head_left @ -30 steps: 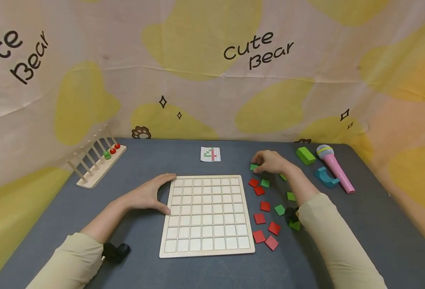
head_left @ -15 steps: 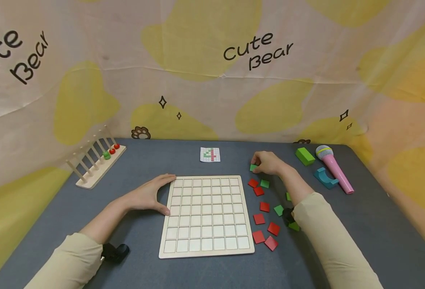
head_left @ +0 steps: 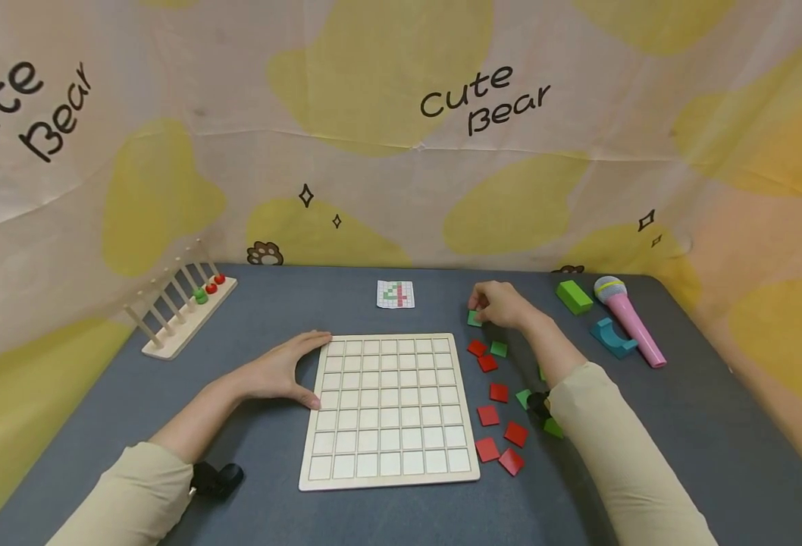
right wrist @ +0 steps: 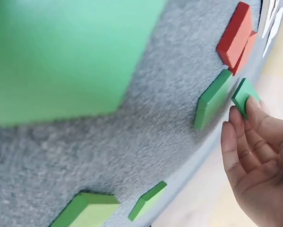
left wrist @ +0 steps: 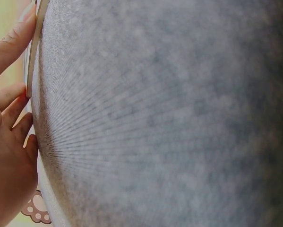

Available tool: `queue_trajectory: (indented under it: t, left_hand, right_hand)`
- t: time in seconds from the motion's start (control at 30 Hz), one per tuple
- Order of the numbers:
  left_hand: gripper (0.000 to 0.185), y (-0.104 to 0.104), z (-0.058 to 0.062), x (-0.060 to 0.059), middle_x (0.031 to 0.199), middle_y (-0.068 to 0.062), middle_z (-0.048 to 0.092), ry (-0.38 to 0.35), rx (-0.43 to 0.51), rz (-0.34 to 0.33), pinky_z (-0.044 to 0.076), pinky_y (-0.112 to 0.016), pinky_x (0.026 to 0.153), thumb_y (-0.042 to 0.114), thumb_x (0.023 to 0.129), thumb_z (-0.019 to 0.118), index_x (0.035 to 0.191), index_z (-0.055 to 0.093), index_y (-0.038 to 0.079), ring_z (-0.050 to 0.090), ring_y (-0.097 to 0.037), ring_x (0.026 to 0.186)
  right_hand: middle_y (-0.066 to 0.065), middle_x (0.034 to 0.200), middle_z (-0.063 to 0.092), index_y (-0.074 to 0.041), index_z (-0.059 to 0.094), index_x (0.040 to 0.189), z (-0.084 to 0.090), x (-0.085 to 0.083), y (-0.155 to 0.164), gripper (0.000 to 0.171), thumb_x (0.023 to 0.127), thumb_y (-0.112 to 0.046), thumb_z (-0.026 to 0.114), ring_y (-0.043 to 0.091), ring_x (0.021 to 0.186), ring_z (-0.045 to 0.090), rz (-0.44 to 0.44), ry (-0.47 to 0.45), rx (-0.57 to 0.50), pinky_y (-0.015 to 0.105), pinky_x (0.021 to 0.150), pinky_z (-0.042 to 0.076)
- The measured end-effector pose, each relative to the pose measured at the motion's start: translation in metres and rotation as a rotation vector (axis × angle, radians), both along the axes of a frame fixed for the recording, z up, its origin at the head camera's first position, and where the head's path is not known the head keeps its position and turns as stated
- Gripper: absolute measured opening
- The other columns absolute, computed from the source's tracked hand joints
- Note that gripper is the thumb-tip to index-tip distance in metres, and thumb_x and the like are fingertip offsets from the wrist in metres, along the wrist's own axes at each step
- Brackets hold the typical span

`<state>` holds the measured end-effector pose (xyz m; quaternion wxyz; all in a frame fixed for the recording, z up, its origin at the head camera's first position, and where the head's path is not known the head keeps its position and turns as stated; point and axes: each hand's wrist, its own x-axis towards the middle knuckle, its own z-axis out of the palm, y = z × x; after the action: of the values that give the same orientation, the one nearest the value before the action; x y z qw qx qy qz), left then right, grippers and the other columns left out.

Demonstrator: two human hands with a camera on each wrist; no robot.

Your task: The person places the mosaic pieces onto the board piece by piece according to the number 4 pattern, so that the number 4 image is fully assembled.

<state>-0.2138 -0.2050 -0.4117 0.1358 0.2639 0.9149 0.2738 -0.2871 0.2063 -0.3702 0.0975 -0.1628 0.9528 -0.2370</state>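
Observation:
A pale wooden board [head_left: 390,481] with a grid of square cells lies at the middle of the table. My left hand [head_left: 280,369] rests at its left side, thumb on the left edge and fingertips by the far left corner. In the left wrist view, the board's edge [left wrist: 36,52] runs past the thumb. Beyond the board's far right corner, my right hand [head_left: 505,305] pinches a green square tile [right wrist: 244,93] between thumb and fingers. Several red tiles [head_left: 499,392] and green tiles [head_left: 499,349] lie loose along the board's right side; my right forearm partly hides some green ones.
A small printed grid card [head_left: 395,294] lies behind the board. To the left stands a wooden peg rack [head_left: 192,315] with red and green beads. A green block [head_left: 574,297], a teal arch block [head_left: 612,338] and a pink microphone [head_left: 636,330] lie at the right.
My right hand and forearm have shifted slightly left, with the thumb drawn in on the green tile. My left hand has stayed on the board.

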Motion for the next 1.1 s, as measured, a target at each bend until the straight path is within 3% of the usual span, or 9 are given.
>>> queue_trajectory:
  t: [0.43, 1.1]
  left_hand:
    - [0.114, 0.000, 0.000, -0.001, 0.159, -0.025, 0.030, -0.003, -0.003, 0.002, 0.028, -0.068, 0.113, 0.045, 0.064, 0.090, 0.153, 0.032, 0.002, 0.026, -0.048, 0.148]
    - [0.114, 0.000, 0.000, -0.001, 0.159, -0.025, 0.031, 0.004, -0.005, -0.010, 0.028, -0.069, 0.112, 0.046, 0.065, 0.090, 0.153, 0.032, 0.002, 0.027, -0.049, 0.147]
  right_hand:
    - [0.010, 0.091, 0.071, -0.006, 0.071, 0.097, 0.011, 0.004, -0.031, 0.012, 0.087, -0.002, 0.070, 0.018, 0.081, 0.062, 0.092, -0.015, -0.133, 0.024, 0.070, 0.049]
    - [0.006, 0.090, 0.073, -0.010, 0.075, 0.097, 0.012, 0.013, -0.081, 0.012, 0.087, -0.005, 0.072, 0.015, 0.084, 0.065, 0.219, -0.080, -0.150, 0.024, 0.074, 0.050]
